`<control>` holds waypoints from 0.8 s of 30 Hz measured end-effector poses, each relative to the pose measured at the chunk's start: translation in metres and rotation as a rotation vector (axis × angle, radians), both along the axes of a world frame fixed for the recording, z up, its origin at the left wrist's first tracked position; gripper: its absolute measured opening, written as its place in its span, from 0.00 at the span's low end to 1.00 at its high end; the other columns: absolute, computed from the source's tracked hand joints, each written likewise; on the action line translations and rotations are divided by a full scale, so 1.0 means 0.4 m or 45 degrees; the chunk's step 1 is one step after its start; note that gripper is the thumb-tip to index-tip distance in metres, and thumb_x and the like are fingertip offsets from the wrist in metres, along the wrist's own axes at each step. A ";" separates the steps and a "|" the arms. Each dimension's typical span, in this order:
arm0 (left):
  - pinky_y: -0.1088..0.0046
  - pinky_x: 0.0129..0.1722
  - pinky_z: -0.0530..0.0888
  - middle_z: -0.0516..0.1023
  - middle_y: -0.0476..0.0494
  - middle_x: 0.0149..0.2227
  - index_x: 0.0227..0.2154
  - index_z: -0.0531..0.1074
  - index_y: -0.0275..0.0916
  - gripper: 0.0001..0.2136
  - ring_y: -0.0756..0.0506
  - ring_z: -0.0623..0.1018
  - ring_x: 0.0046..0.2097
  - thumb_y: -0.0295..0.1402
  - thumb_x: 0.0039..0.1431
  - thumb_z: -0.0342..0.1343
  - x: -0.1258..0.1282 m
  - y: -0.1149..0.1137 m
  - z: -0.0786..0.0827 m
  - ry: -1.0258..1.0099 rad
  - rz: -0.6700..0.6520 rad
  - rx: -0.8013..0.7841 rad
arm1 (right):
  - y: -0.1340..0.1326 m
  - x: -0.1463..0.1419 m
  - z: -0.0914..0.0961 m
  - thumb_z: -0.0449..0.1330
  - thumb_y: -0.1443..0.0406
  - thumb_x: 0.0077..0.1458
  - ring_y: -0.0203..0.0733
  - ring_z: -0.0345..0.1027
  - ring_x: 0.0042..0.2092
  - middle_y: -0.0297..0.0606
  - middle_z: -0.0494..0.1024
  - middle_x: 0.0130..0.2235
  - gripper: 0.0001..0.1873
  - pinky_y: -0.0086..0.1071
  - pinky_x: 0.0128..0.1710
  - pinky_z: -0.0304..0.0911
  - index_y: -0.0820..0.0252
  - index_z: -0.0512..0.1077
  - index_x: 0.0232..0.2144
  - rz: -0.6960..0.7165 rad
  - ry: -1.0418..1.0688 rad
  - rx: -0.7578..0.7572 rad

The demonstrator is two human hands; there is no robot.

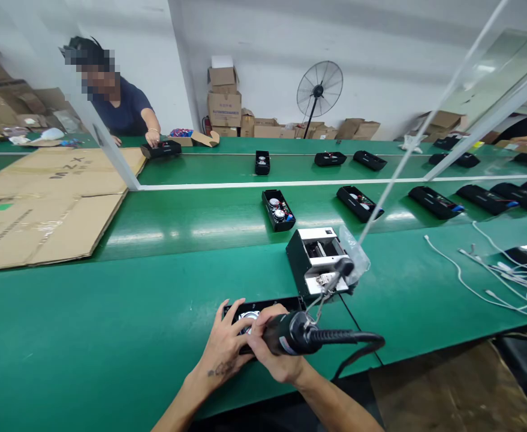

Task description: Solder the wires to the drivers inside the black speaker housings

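A black speaker housing [294, 303] lies on the green workbench in front of me, with a round silver speaker driver [247, 316] inside it. My left hand [222, 339] grips the housing at its left side, fingers reaching over the far edge and thumb near the driver. My right hand [274, 360] is wrapped round a black electric screwdriver [285, 335], tilted across the housing. The tool's tip is hidden behind my fingers. A black cable [348, 337] runs from its back end, and a cord holds it from above. Just beyond stands a black and white screw feeder [319, 261].
Several black housings [279, 211] lie along the green conveyor [191, 219]. Flattened cardboard [60, 204] covers the left side. White cables [501, 279] lie at right. A slanted white rod [398, 171] crosses the view. Across the line, a person's hand [153, 137] touches another housing.
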State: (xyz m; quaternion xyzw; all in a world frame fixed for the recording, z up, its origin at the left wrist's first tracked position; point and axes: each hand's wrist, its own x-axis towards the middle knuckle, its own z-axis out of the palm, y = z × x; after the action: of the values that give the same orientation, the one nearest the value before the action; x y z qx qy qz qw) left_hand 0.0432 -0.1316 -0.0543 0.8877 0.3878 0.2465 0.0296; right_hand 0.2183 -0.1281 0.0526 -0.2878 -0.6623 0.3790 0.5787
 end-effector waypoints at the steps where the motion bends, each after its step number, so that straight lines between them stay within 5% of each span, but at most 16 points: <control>1: 0.39 0.70 0.56 0.78 0.48 0.62 0.55 0.77 0.52 0.17 0.30 0.61 0.71 0.35 0.65 0.61 0.000 0.000 0.003 0.000 -0.008 -0.018 | -0.001 0.000 0.004 0.63 0.71 0.61 0.42 0.71 0.25 0.26 0.70 0.27 0.14 0.35 0.28 0.72 0.49 0.66 0.45 0.015 -0.003 0.014; 8: 0.38 0.69 0.58 0.81 0.48 0.56 0.52 0.78 0.52 0.15 0.30 0.63 0.70 0.33 0.63 0.62 0.002 0.001 0.008 -0.065 -0.008 -0.079 | -0.002 0.002 -0.001 0.62 0.71 0.64 0.40 0.63 0.22 0.24 0.66 0.26 0.15 0.33 0.23 0.67 0.47 0.66 0.46 0.010 0.037 -0.030; 18: 0.46 0.71 0.53 0.85 0.51 0.47 0.51 0.79 0.55 0.12 0.35 0.63 0.72 0.36 0.66 0.62 0.015 -0.008 -0.032 -0.207 0.032 -0.029 | -0.010 0.009 -0.050 0.66 0.70 0.55 0.45 0.73 0.30 0.30 0.75 0.32 0.13 0.38 0.32 0.73 0.49 0.68 0.39 0.026 -0.087 -0.024; 24: 0.46 0.73 0.48 0.84 0.52 0.52 0.52 0.79 0.55 0.13 0.35 0.60 0.73 0.35 0.68 0.59 0.011 -0.019 -0.028 -0.178 0.013 -0.112 | -0.020 0.000 -0.037 0.68 0.66 0.54 0.44 0.76 0.29 0.28 0.79 0.30 0.09 0.39 0.35 0.72 0.50 0.71 0.34 0.020 -0.169 -0.004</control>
State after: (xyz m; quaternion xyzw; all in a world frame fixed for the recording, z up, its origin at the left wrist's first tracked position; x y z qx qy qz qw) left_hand 0.0477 -0.1392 -0.0655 0.8641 0.3998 0.2907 0.0944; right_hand 0.2183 -0.1361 0.0378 -0.3080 -0.7009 0.3647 0.5300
